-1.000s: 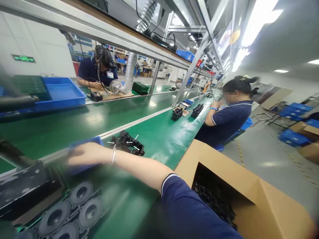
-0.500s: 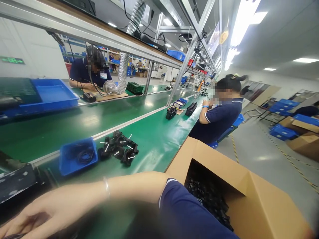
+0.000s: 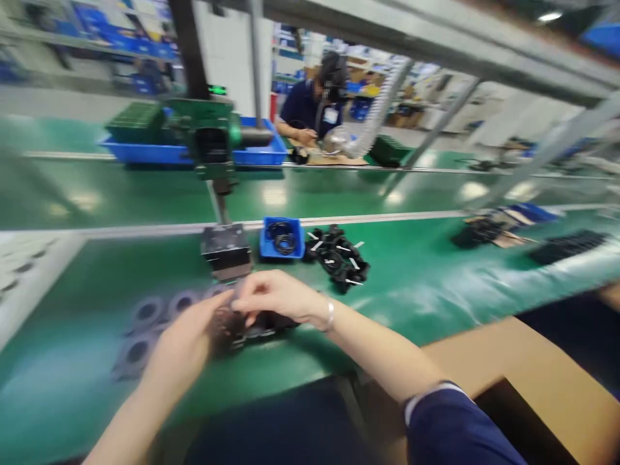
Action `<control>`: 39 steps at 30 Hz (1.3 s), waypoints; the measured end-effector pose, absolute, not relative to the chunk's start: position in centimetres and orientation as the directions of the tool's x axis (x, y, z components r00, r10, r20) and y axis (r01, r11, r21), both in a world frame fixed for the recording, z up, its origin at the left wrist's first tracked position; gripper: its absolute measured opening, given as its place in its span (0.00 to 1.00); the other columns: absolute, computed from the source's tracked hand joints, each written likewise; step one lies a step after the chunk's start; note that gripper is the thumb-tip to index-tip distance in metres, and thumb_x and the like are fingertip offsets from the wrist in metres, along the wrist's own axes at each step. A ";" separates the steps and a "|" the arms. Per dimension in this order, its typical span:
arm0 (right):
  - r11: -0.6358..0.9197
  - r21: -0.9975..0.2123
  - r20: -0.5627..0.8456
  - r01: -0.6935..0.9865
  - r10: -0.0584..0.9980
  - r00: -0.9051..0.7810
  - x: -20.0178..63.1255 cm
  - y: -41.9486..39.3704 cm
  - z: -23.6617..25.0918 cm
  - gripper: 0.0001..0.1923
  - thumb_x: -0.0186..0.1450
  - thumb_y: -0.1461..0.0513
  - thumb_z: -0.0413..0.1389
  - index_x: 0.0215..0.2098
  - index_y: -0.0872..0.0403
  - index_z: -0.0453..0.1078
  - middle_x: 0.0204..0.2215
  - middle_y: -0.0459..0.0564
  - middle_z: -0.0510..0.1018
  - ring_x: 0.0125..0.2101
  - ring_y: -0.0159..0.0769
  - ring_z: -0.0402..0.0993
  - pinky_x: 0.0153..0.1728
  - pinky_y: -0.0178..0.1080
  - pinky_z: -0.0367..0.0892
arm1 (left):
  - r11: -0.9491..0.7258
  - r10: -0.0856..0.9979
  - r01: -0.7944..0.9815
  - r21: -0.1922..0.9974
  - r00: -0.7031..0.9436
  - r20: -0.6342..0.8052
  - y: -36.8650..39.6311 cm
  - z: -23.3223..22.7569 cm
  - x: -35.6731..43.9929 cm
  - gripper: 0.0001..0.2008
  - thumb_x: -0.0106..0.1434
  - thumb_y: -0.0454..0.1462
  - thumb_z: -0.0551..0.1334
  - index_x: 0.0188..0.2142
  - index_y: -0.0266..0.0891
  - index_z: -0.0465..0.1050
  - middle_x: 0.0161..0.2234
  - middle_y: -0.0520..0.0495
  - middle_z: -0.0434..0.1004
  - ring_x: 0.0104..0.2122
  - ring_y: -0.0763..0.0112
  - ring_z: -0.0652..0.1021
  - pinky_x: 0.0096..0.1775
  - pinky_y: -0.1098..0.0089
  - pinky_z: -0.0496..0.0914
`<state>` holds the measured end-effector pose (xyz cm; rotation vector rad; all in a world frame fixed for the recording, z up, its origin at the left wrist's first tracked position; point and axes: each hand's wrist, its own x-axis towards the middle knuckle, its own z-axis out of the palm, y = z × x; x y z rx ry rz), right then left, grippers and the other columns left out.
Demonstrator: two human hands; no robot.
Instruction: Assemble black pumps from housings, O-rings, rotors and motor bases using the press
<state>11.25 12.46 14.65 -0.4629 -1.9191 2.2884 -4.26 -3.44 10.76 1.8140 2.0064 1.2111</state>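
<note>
Both my hands meet over the green bench near its front edge. My left hand [image 3: 186, 339] and my right hand [image 3: 276, 297] close together on a small black part [image 3: 242, 326], which is blurred. Just left of them lie several round grey-black speaker-like parts [image 3: 145, 323] on the mat. Behind my hands stands a dark metal fixture block [image 3: 225, 248] under a green press machine [image 3: 210, 139]. A small blue bin [image 3: 281, 237] holding black rings sits beside it, with a heap of black parts with white tabs [image 3: 336, 258] to its right.
An open cardboard box [image 3: 523, 381] stands at my right. A blue tray [image 3: 194, 152] lies beyond the conveyor. A person in a dark shirt [image 3: 314, 106] works at the far side. More black parts [image 3: 566, 244] lie further right along the bench.
The view has swung left and down to the bench. My right hand came back from the blue bin to the front, and my left hand came into view; both now hold a black part.
</note>
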 end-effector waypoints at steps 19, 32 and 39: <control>0.776 -0.630 0.136 0.020 0.136 -0.981 -3.5 10.5 14.0 0.08 0.67 0.62 0.60 0.30 0.56 0.74 0.31 0.48 0.76 0.33 0.31 0.71 0.37 0.35 0.64 | 0.089 0.510 0.453 0.887 -0.786 0.351 -13.3 9.7 -12.8 0.17 0.70 0.40 0.54 0.39 0.38 0.82 0.41 0.42 0.83 0.41 0.58 0.83 0.45 0.58 0.79; 0.898 -0.414 0.162 -0.150 -0.089 -0.983 -6.4 10.5 11.6 0.11 0.72 0.62 0.52 0.50 0.55 0.72 0.40 0.51 0.75 0.39 0.34 0.71 0.43 0.37 0.67 | 0.054 0.855 0.940 0.337 -0.218 0.471 -12.0 7.5 -12.7 0.25 0.67 0.25 0.54 0.62 0.35 0.64 0.61 0.38 0.69 0.63 0.61 0.69 0.64 0.51 0.64; 0.929 -0.109 0.063 -0.354 -0.349 -0.935 -6.0 11.7 12.6 0.17 0.73 0.64 0.46 0.56 0.54 0.70 0.44 0.55 0.74 0.39 0.39 0.67 0.40 0.41 0.66 | 0.051 0.896 0.957 0.285 -0.170 0.411 -12.2 8.2 -13.0 0.23 0.68 0.27 0.53 0.62 0.34 0.65 0.63 0.37 0.68 0.65 0.60 0.66 0.64 0.50 0.64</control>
